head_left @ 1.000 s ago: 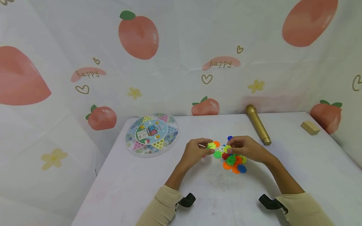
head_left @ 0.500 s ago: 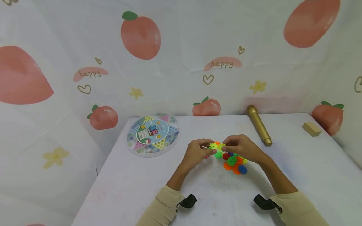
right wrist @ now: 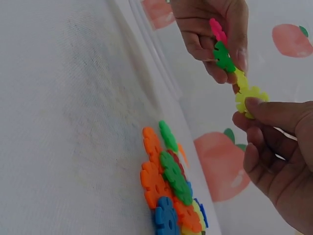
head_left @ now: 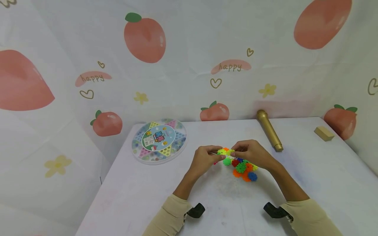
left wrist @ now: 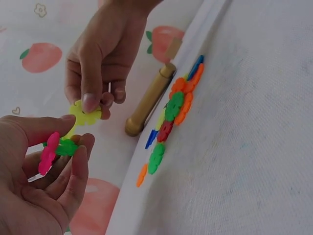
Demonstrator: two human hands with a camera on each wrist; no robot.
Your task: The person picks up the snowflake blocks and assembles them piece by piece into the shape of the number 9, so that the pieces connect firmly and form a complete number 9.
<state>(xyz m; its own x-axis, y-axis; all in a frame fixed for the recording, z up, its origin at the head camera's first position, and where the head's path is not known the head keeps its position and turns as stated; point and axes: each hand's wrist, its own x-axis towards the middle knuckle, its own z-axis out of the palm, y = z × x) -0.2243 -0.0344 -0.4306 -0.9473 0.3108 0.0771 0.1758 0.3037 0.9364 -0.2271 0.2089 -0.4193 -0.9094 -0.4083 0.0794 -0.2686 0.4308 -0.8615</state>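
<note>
My left hand (head_left: 203,160) pinches a short chain of notched plastic snowflake discs: a pink disc (left wrist: 47,154), a green disc (left wrist: 67,147) and a yellow disc (right wrist: 240,79) at its end. Between thumb and fingers my right hand (head_left: 254,152) holds another yellow disc (right wrist: 252,100). The two yellow discs meet edge to edge; whether their notches are locked I cannot tell. Both hands are raised off the table, just beyond a loose pile of discs, among them a green one (head_left: 241,167), a blue one (head_left: 252,176) and a red one (left wrist: 165,131).
A round Chinese checkers box (head_left: 159,155) lies at the table's back left. A gold microphone (head_left: 269,130) lies behind my right hand, and a wooden block (head_left: 324,133) is at the back right. A peach-printed cloth (head_left: 180,88) hangs behind the white table (head_left: 147,196).
My right hand has moved left with its yellow disc, up to the chain in my left hand, then stayed nearly still. The left hand has barely moved.
</note>
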